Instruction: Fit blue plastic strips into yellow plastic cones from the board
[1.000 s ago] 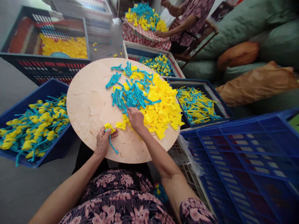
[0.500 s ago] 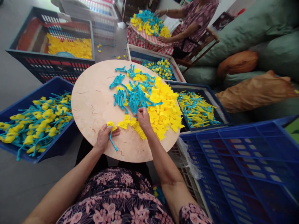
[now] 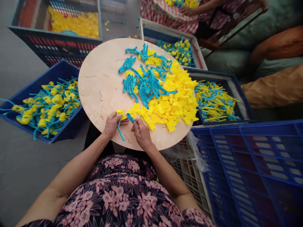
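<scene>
My left hand (image 3: pixel 111 125) is closed on a yellow flower head with a blue stem (image 3: pixel 120 130) hanging from it, at the near edge of the round wooden board (image 3: pixel 99 85). Close beside it, my right hand (image 3: pixel 141 134) pinches a short blue plastic piece (image 3: pixel 130 118). Just beyond the hands lies a heap of yellow petals (image 3: pixel 170 104), with a tangle of blue stems (image 3: pixel 148 83) on top of it.
A blue crate of finished yellow-and-blue flowers (image 3: pixel 47 107) sits to my left. Another tray of flowers (image 3: pixel 213 101) lies to the right, beside stacked blue crates (image 3: pixel 255 164). A crate of yellow petals (image 3: pixel 71 22) stands beyond. Another person's arm (image 3: pixel 203 8) works at a far table.
My right hand has left the pile and come back toward my left hand, now pinching a blue piece. The view has tilted down and to the right.
</scene>
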Demonstrator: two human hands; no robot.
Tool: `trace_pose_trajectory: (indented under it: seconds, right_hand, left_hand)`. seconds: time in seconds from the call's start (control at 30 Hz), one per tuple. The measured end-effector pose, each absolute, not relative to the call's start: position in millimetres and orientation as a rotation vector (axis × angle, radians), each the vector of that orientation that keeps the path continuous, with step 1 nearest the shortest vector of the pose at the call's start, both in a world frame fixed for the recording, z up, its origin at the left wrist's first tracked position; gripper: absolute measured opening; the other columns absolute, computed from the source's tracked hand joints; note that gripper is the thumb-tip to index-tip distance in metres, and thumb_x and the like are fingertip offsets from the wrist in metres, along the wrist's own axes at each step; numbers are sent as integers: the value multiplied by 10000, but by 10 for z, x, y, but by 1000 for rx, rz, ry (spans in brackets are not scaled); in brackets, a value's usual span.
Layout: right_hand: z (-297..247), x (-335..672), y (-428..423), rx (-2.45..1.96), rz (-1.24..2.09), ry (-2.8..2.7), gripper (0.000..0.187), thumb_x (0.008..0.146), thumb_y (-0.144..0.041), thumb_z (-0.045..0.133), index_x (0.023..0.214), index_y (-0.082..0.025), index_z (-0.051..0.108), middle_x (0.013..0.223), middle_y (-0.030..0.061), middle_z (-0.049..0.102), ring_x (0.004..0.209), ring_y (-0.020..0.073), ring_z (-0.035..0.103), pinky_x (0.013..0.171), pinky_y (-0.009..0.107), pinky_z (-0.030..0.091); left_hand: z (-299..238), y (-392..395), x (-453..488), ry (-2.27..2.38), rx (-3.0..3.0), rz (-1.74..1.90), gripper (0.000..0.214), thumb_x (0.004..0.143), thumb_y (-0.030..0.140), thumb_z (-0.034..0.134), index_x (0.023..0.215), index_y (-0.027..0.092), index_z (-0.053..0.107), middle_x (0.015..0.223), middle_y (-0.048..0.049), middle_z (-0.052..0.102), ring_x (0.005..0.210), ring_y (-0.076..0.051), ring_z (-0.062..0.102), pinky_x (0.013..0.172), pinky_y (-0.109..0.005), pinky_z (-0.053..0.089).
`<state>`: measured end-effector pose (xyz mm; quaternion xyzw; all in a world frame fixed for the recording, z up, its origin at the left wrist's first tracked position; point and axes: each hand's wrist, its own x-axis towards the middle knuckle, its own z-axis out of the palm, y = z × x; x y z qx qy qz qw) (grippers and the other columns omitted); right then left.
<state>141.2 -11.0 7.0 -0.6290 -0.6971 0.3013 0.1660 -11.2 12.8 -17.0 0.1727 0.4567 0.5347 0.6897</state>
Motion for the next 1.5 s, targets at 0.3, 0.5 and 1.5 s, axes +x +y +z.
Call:
trace_pose_trajectory:
  seconds: [0.3,0.5,1.5]
  right_hand:
    - [39,1282,-81,-1900,553,-2164,364,998,-219,383,1265,-222,631,1060,72,751,921,206,703,726,254,482]
    - [40,1262,-75,-1976,502,-2223,344,1002,-232,401,1251,-211,638,956,75,756,830,196,702,661,236,433]
    - [77,1232,-126,-1952,622,-2454,345,1002,-222,374,1268,-204,595,1035,79,746,917,212,701,742,298,514]
  left_hand:
    - [-160,120,-102,1030,426,1176,351,622,332,764,859,161,570,784,-29,724,810,-251,741,629,-322,610]
    - [-169,116,-96,1045,456,1175,362,628,367,771,854,167,570,791,-32,725,790,-248,736,619,-329,600]
    - [-188,99,-5,1258,574,1188,365,591,377,792,781,143,586,670,5,668,569,-154,659,518,-256,545]
